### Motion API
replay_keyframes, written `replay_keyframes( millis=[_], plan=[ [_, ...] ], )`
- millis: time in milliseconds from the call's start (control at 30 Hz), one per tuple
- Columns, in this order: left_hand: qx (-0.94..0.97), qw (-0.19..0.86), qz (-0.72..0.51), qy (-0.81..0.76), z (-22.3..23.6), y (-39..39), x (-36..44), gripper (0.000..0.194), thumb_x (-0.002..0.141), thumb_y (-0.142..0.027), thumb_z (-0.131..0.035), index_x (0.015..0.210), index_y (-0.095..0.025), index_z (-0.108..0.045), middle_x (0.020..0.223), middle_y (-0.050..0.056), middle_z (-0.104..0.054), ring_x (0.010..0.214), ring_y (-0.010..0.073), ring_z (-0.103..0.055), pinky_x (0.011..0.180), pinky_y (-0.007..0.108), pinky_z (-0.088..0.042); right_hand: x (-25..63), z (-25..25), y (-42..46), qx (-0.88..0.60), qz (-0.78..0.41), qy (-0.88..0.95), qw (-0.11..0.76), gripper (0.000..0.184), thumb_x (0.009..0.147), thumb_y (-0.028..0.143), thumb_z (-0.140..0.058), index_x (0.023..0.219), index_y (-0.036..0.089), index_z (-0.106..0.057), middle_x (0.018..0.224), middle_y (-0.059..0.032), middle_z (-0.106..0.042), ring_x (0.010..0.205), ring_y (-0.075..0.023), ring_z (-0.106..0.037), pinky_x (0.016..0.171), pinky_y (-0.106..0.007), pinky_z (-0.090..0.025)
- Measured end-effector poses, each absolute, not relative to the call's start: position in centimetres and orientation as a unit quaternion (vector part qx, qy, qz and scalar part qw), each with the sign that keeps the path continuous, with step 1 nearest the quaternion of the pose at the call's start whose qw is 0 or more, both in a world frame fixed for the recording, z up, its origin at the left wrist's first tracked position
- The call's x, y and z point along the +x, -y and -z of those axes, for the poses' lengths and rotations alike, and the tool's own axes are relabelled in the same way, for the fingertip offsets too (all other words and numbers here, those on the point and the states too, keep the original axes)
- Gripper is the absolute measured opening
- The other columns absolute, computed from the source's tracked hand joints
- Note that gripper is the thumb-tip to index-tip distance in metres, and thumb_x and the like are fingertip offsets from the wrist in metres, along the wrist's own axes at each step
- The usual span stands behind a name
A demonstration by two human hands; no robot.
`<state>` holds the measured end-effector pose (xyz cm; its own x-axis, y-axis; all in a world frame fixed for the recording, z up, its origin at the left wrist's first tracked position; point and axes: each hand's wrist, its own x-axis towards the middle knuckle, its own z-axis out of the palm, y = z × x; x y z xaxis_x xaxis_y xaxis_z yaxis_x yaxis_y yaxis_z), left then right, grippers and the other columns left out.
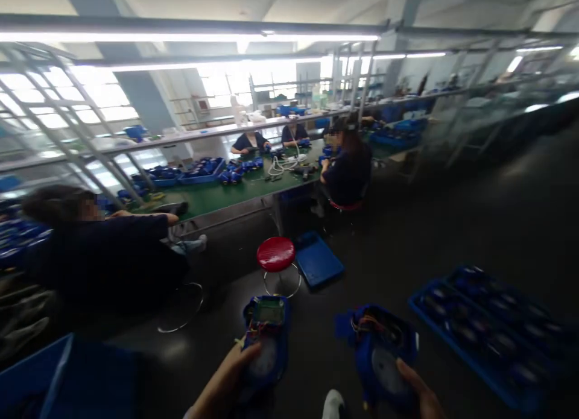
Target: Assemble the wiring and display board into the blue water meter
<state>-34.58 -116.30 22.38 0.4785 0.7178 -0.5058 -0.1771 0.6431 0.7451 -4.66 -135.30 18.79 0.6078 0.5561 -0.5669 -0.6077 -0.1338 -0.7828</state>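
Note:
My left hand [235, 368] is wrapped round an open blue device housing [283, 352] with a green circuit board, thin coloured wires and a round grey disc; the thumb lies over the disc. A second blue housing [366, 362] is in my right hand [420, 389], whose thumb presses on its edge near a similar grey disc. Red and yellow wires show in this one's dark cavity, and a blue flap sticks out at its left. Both units are held apart, above the dark floor. The fingers beneath them are hidden.
A red round stool [275, 254] and a flat blue tray [319, 259] stand ahead. Blue crates [465, 346] of similar units lie at right; a blue bin [67, 371] is at lower left. Co-workers sit along a green-topped workbench [212, 196] holding blue parts and cables.

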Motion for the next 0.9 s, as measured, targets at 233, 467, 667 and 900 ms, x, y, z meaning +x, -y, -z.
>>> replay_keyframes(
  millis=[233,467,667,900],
  plan=[
    [0.371,0.801,-0.197,-0.427,-23.0,116.0,-21.7,0.073,0.054,-0.041,-0.088,0.115,-0.008,-0.065,0.094,0.017,-0.076,0.086,0.0335,-0.072,0.077,0.036,-0.057,2.8,-21.1,137.4,-0.560,-0.343,-0.039,0.753,0.050,0.057,0.043,-0.088,0.093,0.017,-0.065,0.081,-0.0032,-0.070,0.068,-0.0227,-0.064,0.054,-0.030,-0.052],
    [0.391,0.810,-0.122,-0.419,-23.3,116.3,-13.0,0.077,0.054,-0.041,-0.088,0.119,-0.008,-0.063,0.105,0.017,-0.075,0.098,0.0371,-0.071,0.080,0.037,-0.059,7.2,-20.6,139.9,-0.571,-0.280,-0.085,0.767,0.052,0.056,0.039,-0.088,0.097,0.017,-0.065,0.089,-0.0051,-0.071,0.075,-0.0249,-0.066,0.062,-0.033,-0.055],
    [0.406,0.793,-0.070,-0.449,-21.5,113.7,-7.8,0.083,0.056,-0.042,-0.088,0.126,-0.010,-0.058,0.096,0.014,-0.077,0.089,0.0364,-0.073,0.074,0.038,-0.060,10.8,-19.4,140.2,-0.543,-0.262,-0.158,0.782,0.047,0.053,0.037,-0.088,0.088,0.016,-0.066,0.078,-0.0019,-0.070,0.067,-0.0203,-0.064,0.058,-0.028,-0.052],
    [0.452,0.765,0.008,-0.458,-20.3,108.1,2.0,0.089,0.057,-0.044,-0.087,0.132,-0.008,-0.054,0.099,0.016,-0.076,0.093,0.0372,-0.072,0.072,0.036,-0.059,17.3,-17.5,138.9,-0.502,-0.247,-0.248,0.791,0.050,0.054,0.042,-0.088,0.089,0.012,-0.069,0.081,-0.0081,-0.074,0.072,-0.0235,-0.066,0.061,-0.032,-0.054]
  ],
)
